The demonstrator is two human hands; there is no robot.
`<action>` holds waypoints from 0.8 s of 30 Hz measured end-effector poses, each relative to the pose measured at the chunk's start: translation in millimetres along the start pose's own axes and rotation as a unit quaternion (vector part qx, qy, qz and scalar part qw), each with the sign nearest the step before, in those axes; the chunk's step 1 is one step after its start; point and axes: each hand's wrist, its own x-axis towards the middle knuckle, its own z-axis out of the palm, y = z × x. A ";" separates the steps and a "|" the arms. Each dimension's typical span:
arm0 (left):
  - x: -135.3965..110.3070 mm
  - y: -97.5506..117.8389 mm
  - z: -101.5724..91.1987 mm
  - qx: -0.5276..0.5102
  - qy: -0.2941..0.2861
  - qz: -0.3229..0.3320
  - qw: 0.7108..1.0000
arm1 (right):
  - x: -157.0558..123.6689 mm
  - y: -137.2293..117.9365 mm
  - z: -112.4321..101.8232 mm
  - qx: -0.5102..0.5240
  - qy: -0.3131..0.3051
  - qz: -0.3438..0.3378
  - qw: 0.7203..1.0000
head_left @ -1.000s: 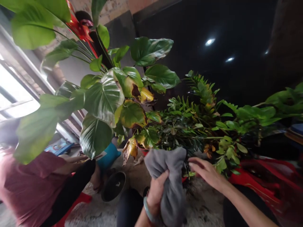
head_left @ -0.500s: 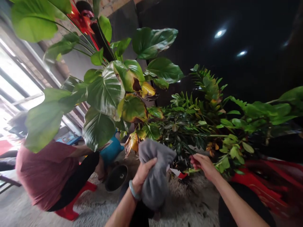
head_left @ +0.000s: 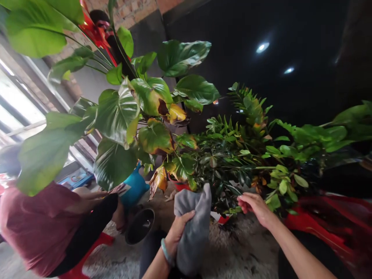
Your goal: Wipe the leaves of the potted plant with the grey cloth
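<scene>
Cloth (head_left: pixel 194 236): looks soft, light; we'd grip its bunched middle.
Left hand (head_left: pixel 179 229): closed around it.
Right hand (head_left: pixel 256 208): half-curled; we can't tell its hold.

Rough grey floor (head_left: pixel 244 252), dark basin (head_left: pixel 136 230), red stool (head_left: pixel 100 241) on it

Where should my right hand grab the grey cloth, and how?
Probably pinch the grey cloth by its raised upper-right tip, coming from the right: that tip stands free above the left hand, and the right hand is on that side.
</scene>
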 end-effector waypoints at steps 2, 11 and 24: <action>-19.4 27.6 3.7 0.009 0.020 -0.012 1.000 | 0.5 0.2 0.3 0.001 -0.007 0.002 1.000; 11.5 77.3 41.1 0.000 0.097 0.119 0.988 | 1.8 -0.6 11.9 0.016 -0.012 -0.006 1.000; 4.0 112.4 43.4 -0.032 0.073 0.207 0.975 | 2.0 -3.2 11.4 0.016 -0.024 -0.001 1.000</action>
